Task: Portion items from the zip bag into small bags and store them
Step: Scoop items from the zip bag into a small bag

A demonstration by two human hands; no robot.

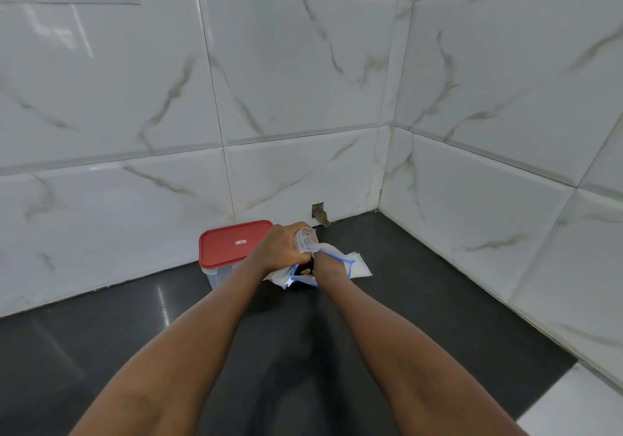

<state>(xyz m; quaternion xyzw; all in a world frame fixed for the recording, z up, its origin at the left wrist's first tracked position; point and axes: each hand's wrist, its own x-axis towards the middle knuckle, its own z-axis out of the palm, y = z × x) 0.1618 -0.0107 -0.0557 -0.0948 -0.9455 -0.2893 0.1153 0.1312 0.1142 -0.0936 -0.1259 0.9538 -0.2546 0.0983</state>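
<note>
Our left hand (281, 248) is clenched round the gathered neck of a clear small bag (307, 240), holding it up just above the zip bag (357, 266). Our right hand (329, 264) plunges wrist-deep into the blue-edged mouth of the zip bag; its fingers are hidden inside, so we cannot tell whether they grasp anything. A tan scrap (306, 271) shows in the opening between the two hands, most likely one of the items. We judge this to be the portioning step: scooping a share out of the zip bag to drop into the small bag. The next move calls for lifting the right hand clear with its load, and for the left to loosen its clench so the small bag's mouth opens enough to take it. Both forearms reach straight ahead and converge, left wrist raised and knuckles up, right wrist bent downward. The zip bag lies crumpled on the dark counter (438, 300), near the corner of the tiled wall (303, 81). Just beside the left hand stands a clear box (215, 275) with its red lid (232, 243) on, probably where the portions are to be stored. A small hole (318, 212) shows at the wall's foot.
</note>
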